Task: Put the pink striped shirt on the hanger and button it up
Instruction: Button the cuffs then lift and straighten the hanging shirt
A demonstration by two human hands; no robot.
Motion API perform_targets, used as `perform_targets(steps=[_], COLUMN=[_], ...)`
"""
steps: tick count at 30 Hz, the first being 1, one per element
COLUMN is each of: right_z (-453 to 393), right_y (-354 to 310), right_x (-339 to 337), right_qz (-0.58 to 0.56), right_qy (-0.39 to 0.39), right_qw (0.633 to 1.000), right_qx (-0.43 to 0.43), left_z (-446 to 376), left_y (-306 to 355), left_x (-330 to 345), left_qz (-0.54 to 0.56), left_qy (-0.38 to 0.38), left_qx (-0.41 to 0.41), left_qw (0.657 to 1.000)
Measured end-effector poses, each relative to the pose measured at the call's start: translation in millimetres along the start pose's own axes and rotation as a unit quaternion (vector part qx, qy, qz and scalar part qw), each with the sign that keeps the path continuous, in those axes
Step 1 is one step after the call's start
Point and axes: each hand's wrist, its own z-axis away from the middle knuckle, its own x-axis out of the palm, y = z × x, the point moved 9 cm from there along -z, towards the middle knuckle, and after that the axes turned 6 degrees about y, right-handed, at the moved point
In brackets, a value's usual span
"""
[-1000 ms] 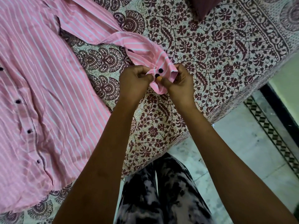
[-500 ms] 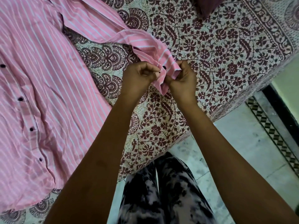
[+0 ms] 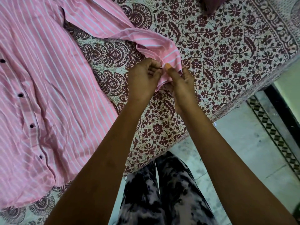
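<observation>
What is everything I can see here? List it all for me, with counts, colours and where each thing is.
pink striped shirt: one, pink with white stripes, spread on the bed at left
sleeve cuff: one, pink striped, lifted at centre
shirt buttons: four visible, dark, down the placket at left
bedsheet: one, cream with maroon floral print, covering the bed
floor: pale tiles with a patterned border, at right
trousers: black-and-white mottled, bottom centre
left hand: pinches the cuff
right hand: pinches the cuff

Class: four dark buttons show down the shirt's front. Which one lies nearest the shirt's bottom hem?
The button lowest in the view, just above the curved hem of the pink striped shirt. The other three buttons sit farther up the placket, toward the top left.
</observation>
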Motion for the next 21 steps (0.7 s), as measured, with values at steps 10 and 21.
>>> perform_targets(steps=[10,21], right_z=[-8,-7], right_y=[-7,-7], right_x=[-2,4], right_qz=[0.058,0.007], right_qy=[-0.023,-0.063], right_qw=[0.997,0.998], right_qx=[-0.041,-0.020], left_z=[0,2], left_y=[-17,-32], left_x=[3,7], left_qz=[0.103,0.258], left_qy=[-0.059,-0.080], left_qx=[-0.111,-0.244], left_qw=[0.987,0.931])
